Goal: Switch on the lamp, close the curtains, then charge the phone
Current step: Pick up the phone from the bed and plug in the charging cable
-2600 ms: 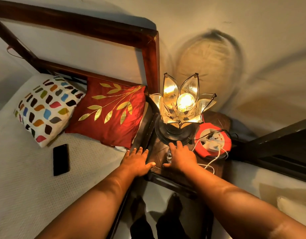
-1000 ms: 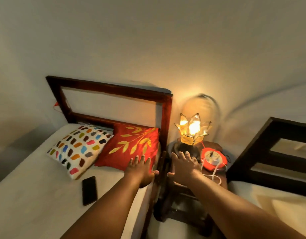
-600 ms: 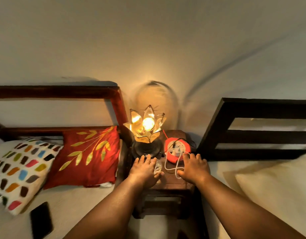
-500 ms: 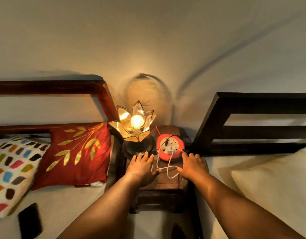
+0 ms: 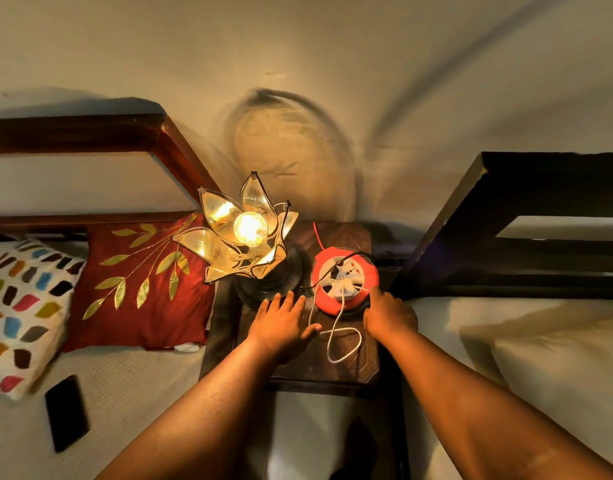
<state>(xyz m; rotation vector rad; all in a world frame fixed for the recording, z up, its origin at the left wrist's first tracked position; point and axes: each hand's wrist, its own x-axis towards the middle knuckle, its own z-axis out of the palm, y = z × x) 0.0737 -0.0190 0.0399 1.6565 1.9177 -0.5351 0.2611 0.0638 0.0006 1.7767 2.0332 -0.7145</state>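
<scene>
The flower-shaped glass lamp glows on the dark wooden bedside table. Beside it on the right sits a red round extension reel with a white charger plugged in and its white cable looping over the tabletop. My left hand lies flat on the table just in front of the lamp base, fingers spread. My right hand rests at the reel's front right edge, fingers curled down; what they touch is hidden. The black phone lies on the left bed. No curtains are in view.
A red leaf-patterned cushion and a white spotted pillow lean against the left bed's brown headboard. A second bed with a dark headboard and pale pillow stands to the right.
The view has swung from the left bed to centre over the table and dipped closer. My left hand came off the bed onto the tabletop; my right hand shifted right to the reel.
</scene>
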